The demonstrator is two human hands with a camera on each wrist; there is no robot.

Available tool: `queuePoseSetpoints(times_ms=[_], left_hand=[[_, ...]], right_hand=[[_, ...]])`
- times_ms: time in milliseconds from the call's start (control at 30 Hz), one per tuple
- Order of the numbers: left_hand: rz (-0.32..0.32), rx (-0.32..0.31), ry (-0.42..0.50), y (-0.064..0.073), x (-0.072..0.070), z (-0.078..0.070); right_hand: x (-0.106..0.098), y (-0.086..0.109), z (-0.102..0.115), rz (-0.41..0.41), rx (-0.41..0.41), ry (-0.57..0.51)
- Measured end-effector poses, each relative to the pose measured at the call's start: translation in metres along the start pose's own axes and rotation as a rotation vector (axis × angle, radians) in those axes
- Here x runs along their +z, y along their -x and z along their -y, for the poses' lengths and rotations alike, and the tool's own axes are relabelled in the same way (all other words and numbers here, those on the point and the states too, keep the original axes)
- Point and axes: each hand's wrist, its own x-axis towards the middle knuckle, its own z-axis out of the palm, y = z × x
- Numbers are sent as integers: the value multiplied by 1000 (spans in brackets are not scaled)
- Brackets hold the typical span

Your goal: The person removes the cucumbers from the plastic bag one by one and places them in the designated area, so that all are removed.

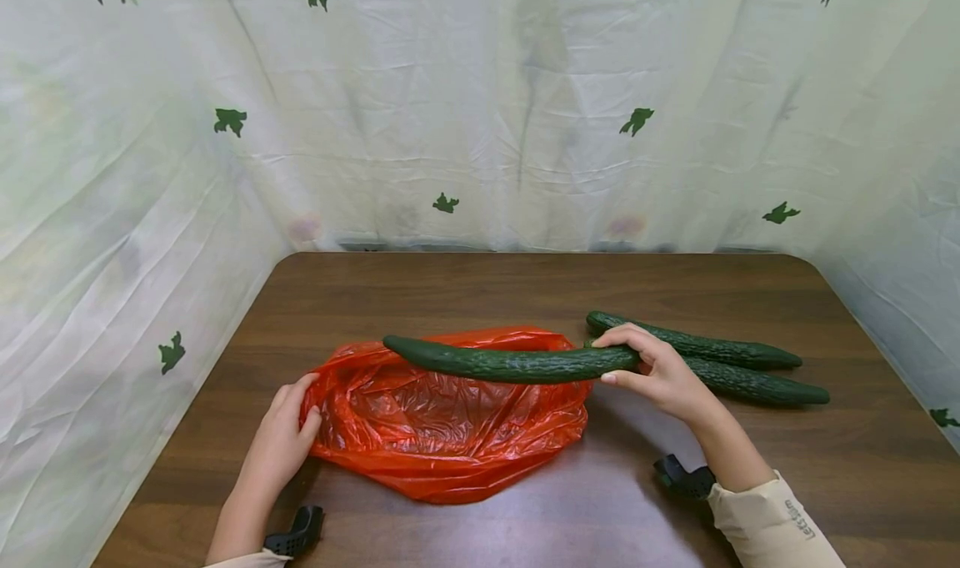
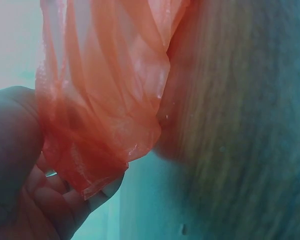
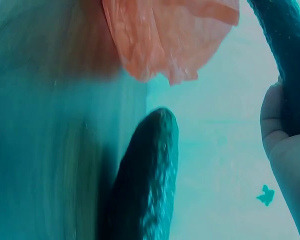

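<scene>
My right hand (image 1: 656, 372) grips a long dark green cucumber (image 1: 510, 365) by its right end. The cucumber stretches leftward over the open mouth of a red plastic bag (image 1: 450, 476), its tip near the bag's far rim. At the bag's left edge, my left hand (image 1: 285, 430) pinches the rim between thumb and fingers. The left wrist view shows the thin red plastic (image 2: 105, 100) bunched in that hand. Behind the right hand lie two more cucumbers, a far one (image 1: 705, 345) and a nearer one (image 1: 765, 383), whose left end is hidden. Through the bag's mouth, creased red plastic shows.
Everything lies on a brown wooden table (image 1: 525, 289) with rounded far corners. A pale curtain (image 1: 480, 134) with green bird shapes stands along the back and both sides. Black straps sit on both wrists, the right one (image 1: 684, 476) below a beige sleeve (image 1: 772, 514).
</scene>
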Motion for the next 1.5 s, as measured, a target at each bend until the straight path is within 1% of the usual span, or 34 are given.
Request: queuePoseSetpoints(times_ms=[133, 367, 433, 533, 633, 767, 800, 900, 1000, 1133, 1200, 1367, 1500], left_hand=[[13, -16, 1, 0, 0, -1], [56, -50, 14, 0, -1, -3], [59, -52, 13, 0, -2, -3], [52, -45, 11, -1, -1, -3], [43, -37, 10, -1, -1, -2], [37, -34, 7, -1, -1, -1], [40, -35, 7, 0, -1, -1], [38, -31, 5, 0, -1, -1], [34, -29, 4, 0, 0, -1], [38, -34, 7, -1, -1, -2], [43, -38, 8, -1, -1, -2], [56, -46, 5, -1, -2, -3], [59, -48, 6, -1, -2, -4]], right_hand=[[-9, 10, 3, -29, 7, 52], [-26, 30, 10, -76, 3, 75], [-30, 37, 11, -93, 19, 72], [-38, 49, 9, -117, 50, 68], [-46, 63, 2, -135, 71, 76], [-56, 80, -8, -148, 74, 89], [-58, 83, -9, -153, 69, 77], [-65, 94, -10, -167, 66, 36], [-71, 104, -7, -180, 95, 31], [-78, 117, -4, -187, 156, 103], [-82, 124, -3, -195, 160, 132], [-88, 143, -3, -239, 203, 226], [-90, 157, -3, -266, 266, 304]])
